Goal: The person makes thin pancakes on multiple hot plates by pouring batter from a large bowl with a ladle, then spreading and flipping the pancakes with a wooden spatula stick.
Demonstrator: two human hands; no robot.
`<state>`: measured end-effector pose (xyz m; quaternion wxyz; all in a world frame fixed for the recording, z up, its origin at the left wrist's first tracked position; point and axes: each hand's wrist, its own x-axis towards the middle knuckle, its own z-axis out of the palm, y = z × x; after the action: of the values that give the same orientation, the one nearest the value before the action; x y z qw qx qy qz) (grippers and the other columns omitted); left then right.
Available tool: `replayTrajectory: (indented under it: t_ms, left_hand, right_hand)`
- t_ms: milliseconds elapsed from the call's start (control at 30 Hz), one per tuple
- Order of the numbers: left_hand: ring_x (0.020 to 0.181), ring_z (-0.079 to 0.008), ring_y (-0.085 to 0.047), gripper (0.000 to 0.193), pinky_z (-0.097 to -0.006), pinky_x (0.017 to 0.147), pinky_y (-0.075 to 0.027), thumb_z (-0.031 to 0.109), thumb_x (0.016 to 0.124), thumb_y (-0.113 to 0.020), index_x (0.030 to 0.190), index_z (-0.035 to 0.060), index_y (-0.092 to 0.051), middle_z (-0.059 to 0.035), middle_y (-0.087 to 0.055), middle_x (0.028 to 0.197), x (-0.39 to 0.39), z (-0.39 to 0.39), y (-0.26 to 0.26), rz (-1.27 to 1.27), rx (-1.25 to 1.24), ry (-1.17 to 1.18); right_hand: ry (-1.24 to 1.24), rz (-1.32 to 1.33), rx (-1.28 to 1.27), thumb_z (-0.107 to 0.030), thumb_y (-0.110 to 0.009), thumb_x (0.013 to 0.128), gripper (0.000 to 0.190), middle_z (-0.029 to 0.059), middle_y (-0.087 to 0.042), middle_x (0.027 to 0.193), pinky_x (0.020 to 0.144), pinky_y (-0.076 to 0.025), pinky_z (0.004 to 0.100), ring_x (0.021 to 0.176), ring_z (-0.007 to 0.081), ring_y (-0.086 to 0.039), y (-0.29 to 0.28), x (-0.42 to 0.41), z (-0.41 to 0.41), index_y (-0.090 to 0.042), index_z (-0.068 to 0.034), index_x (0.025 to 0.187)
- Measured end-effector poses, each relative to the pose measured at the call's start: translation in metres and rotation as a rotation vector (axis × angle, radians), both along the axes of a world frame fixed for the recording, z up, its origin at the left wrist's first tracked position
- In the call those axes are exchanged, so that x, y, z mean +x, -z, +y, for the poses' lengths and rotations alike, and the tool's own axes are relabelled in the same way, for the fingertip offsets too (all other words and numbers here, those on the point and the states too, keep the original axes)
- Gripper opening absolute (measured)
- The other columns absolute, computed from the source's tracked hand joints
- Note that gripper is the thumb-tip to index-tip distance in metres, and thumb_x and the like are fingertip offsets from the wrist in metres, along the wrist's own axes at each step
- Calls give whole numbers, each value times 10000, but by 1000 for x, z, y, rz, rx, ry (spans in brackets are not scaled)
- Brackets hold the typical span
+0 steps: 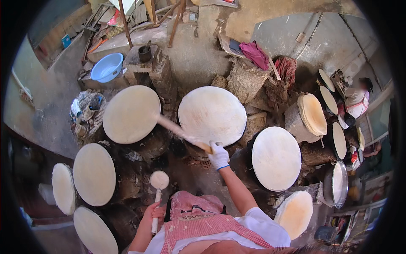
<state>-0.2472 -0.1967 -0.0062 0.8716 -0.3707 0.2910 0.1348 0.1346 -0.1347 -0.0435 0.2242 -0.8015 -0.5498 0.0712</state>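
My right hand (219,157), in a white knit glove with a blue cuff, grips the handle of a long wooden spreader (177,128). The spreader is blurred, and its far end lies over the right edge of a thin round batter sheet (130,115) on a griddle. Directly ahead, a whiter round sheet (212,109) covers another griddle, beneath my right wrist's reach. My bare left hand (151,212) holds the white handle of a ladle (159,180) low beside my pink checked apron (196,219). Pale batter fills or coats the ladle's bowl; which, I cannot tell.
More round griddles curve around me, including a right one (276,158) and a left one (94,174). Stacked flatbreads (312,114) rest on a block at right. A blue basin (107,67) sits behind. Another person (356,101) sits at far right.
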Motion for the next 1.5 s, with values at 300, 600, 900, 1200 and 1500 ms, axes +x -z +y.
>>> replayTrajectory:
  t_ms: [300, 600, 900, 1200, 1500]
  left_hand:
    - [375, -79, -314, 171, -209, 305, -264, 176, 872, -480, 728, 92, -444, -3, -339, 509, -28, 91, 25, 4, 49, 274]
    - [384, -86, -316, 260, -213, 319, -273, 185, 855, -498, 644, 95, -377, -6, -333, 501, -39, 142, 58, 11, 91, 476]
    - [380, -99, -298, 348, -230, 366, -295, 216, 847, -513, 568, 102, -340, 3, -327, 482, 8, 125, 54, -146, -62, 582]
    - [393, -114, -325, 276, -280, 394, -278, 365, 878, -448, 763, 138, -554, 22, -317, 498, 98, 69, 120, 25, 295, 872]
    - [393, -67, -321, 333, -217, 371, -300, 253, 913, -417, 1216, 162, -520, 15, -319, 526, 192, 0, 23, -236, 56, 719]
  right_hand:
    - [-210, -230, -251, -179, -541, 737, 164, 187, -600, 815, 669, -485, 440, 745, 335, -613, -23, 21, 83, -595, -74, 851]
    - [286, -11, 74, -246, -554, 728, 237, 206, -615, 839, 726, -467, 408, 809, 342, -599, -131, 166, 112, -628, -54, 845]
    - [1003, 541, 900, -165, -637, 723, 174, 56, -558, 587, 401, -397, 296, 448, 139, -502, -146, 308, -70, -580, -1, 735]
    - [1334, 683, 1356, -122, -680, 699, 168, -5, -529, 622, 328, -341, 279, 444, 118, -471, -94, 254, -440, -547, -80, 794]
    - [1851, 507, 1501, -68, -644, 688, 143, 28, -502, 542, 327, -343, 301, 370, 154, -445, 92, 101, -685, -550, -60, 795]
